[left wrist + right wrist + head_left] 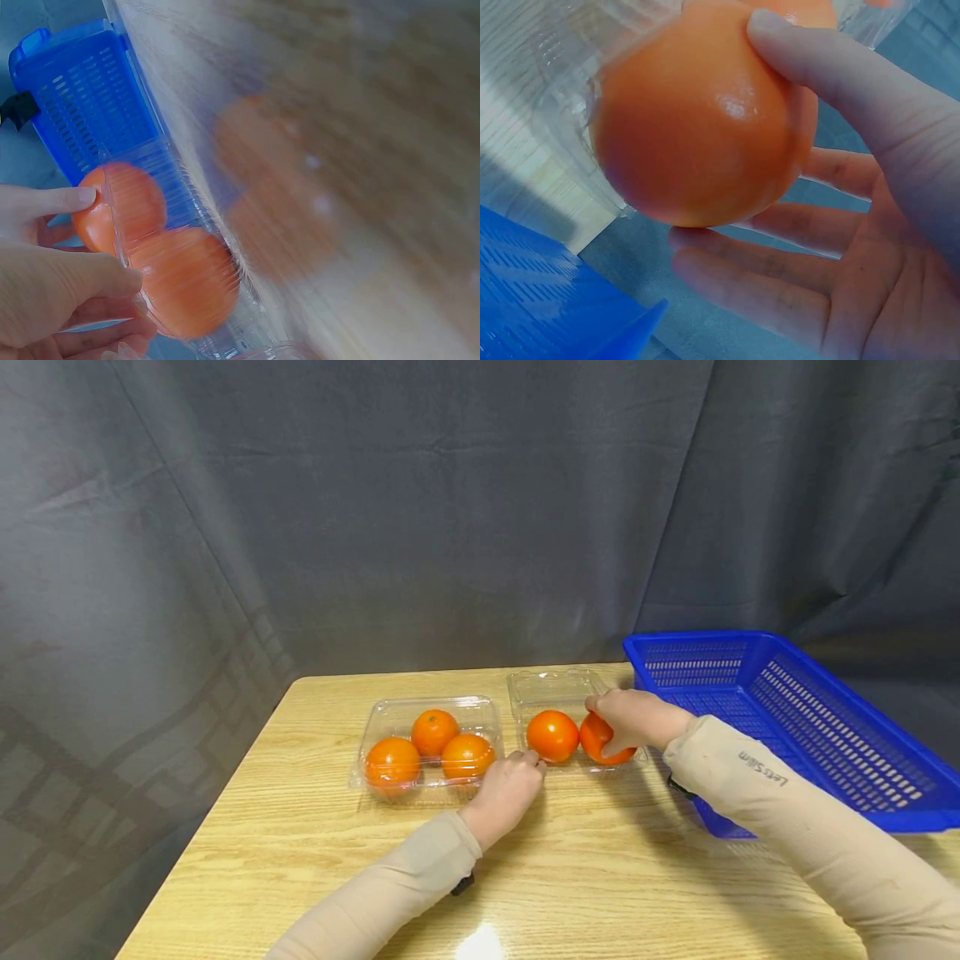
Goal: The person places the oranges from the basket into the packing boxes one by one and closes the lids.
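My right hand (637, 717) grips a smooth orange-red tomato (697, 120), thumb on one side and fingers round the other. This tomato is at the right end of a small clear plastic container (525, 687), whose lid stands open at the back. A second tomato (552, 736) sits beside it in the container's left part. My left hand (510, 793) holds the container's front left edge, its thumb (124, 281) against the clear wall. To the left, a larger clear box (384, 714) holds three oranges, one orange (435, 732) behind the other two.
A blue perforated basket (750, 693) stands at the table's right side, close to my right forearm. The wooden table (300, 827) ends at a left edge, and a dark grey curtain (450, 527) hangs behind it.
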`<state>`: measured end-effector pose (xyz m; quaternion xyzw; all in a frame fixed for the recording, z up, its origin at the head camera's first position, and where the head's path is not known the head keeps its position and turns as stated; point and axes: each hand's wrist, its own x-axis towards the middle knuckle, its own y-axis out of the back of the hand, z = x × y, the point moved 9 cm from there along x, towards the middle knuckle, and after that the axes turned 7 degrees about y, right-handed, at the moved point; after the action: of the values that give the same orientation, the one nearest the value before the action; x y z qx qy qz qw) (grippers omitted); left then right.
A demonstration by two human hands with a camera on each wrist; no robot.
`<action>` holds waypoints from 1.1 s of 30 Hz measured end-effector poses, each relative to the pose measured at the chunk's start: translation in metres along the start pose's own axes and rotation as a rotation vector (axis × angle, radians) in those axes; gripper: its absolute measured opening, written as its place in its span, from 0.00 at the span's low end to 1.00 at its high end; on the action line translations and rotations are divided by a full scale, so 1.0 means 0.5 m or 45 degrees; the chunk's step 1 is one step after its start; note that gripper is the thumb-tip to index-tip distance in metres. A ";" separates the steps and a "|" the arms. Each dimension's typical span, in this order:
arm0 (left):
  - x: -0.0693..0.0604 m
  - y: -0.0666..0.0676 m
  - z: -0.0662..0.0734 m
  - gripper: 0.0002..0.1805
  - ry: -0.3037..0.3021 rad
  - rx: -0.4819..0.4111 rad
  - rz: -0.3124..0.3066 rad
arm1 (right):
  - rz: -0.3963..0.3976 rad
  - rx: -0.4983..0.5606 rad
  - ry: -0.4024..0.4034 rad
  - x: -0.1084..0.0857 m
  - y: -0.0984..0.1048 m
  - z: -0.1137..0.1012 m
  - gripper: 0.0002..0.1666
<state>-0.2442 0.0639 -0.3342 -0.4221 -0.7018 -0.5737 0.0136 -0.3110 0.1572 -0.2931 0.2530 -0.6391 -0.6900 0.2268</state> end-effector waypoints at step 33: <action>-0.001 -0.007 0.000 0.04 0.017 -0.005 0.006 | -0.048 0.026 -0.015 0.017 -0.040 -0.001 0.22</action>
<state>-0.2463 0.0636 -0.3372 -0.4202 -0.6996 -0.5777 0.0187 -0.3172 0.1530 -0.3136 0.2633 -0.6426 -0.6890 0.2074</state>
